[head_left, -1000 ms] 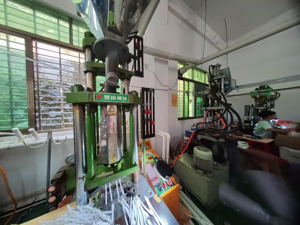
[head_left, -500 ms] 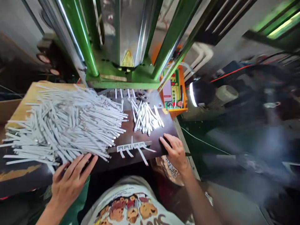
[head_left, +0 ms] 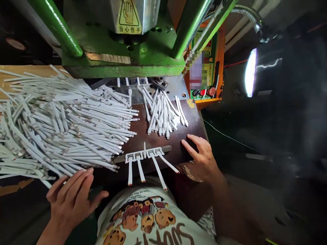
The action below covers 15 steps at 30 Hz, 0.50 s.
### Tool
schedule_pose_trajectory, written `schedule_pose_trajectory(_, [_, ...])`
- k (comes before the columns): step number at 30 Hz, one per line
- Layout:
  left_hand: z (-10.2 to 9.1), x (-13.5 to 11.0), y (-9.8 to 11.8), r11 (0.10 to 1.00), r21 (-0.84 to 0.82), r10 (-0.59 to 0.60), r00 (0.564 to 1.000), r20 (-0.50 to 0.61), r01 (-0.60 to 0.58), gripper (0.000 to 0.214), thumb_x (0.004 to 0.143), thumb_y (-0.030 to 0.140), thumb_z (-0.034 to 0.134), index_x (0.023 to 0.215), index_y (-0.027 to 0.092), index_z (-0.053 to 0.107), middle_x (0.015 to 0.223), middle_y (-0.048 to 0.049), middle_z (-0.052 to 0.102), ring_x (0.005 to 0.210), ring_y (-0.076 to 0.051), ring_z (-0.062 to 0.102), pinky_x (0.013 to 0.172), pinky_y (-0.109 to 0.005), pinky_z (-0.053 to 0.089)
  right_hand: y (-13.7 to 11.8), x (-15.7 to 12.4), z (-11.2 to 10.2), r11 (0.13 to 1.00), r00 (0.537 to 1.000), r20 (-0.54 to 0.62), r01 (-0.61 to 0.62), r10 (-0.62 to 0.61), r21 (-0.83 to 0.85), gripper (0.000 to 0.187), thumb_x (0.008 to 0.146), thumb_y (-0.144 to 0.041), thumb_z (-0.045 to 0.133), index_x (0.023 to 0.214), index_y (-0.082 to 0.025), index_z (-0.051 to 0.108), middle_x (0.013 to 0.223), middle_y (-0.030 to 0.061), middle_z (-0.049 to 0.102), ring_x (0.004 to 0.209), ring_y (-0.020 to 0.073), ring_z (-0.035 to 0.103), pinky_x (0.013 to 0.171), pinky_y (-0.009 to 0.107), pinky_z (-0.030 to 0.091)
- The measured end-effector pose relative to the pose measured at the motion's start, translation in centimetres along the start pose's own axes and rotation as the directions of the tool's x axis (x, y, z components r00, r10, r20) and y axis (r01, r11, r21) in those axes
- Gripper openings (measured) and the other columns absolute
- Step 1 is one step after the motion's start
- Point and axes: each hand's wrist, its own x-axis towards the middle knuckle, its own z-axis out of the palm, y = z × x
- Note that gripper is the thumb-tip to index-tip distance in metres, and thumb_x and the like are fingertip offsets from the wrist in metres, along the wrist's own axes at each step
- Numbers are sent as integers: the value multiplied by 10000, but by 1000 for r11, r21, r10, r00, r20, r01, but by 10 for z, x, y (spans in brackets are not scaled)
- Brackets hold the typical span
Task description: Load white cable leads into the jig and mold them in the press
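Nothing is gripped at this moment. The left hand [head_left: 73, 199] is held at the near edge of the large heap of white strips [head_left: 63, 126]; its fingers [head_left: 76, 178] are extended and laid close together, tips just at the strip ends, contact not clear. The right hand [head_left: 201, 156] is laid flat on the front right corner of the tabletop [head_left: 178, 136], fingers [head_left: 196, 141] slightly apart, clamped on nothing.

The four-legged white moulding [head_left: 144, 160] lies between the two hands at the front edge of the tabletop, legs overhanging toward the printed shirt [head_left: 145, 217]. A smaller heap [head_left: 163, 112] lies behind it, just under the green press [head_left: 122, 58]. The orange control panel [head_left: 212, 78] is seen to the right of the press.

Step judged: a pause between handling moves, both hands parked and free. A pick of the moulding would call for a short inward reach and a pinch on the cross-bar, since the legs look thin and flexible.

Against 0.5 s earlier:
- the view is pitched further down and closer to the press base
- the left fingers, then spread on the heap's edge, are drawn together and pulled slightly back
- the right hand is kept at the same corner
- the moulding is unmoved

At 1.0 s earlier the room was in view and no hands.
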Motion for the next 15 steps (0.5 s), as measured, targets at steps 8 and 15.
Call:
schedule_pose_trajectory(8, [-8, 90, 25, 1000, -19, 13, 984, 175, -10, 324, 912, 111, 531, 1230, 102, 590, 1044, -117, 674, 890, -261, 613, 766, -381, 419, -56, 58, 1, 898, 979, -124, 199, -163, 392, 319, 937, -251, 623, 1252, -200, 609, 1131, 103, 694, 1041, 215, 633, 922, 385, 525])
schedule_pose_trajectory(15, [4, 106, 25, 980, -197, 28, 957, 288, 31, 158, 926, 60, 485, 1025, 106, 599, 852, -72, 535, 827, -233, 511, 762, -349, 449, -30, 90, -5, 788, 936, -14, 305, -353, 535, 211, 960, -141, 547, 1040, -180, 738, 1006, 76, 745, 877, 149, 672, 817, 286, 521])
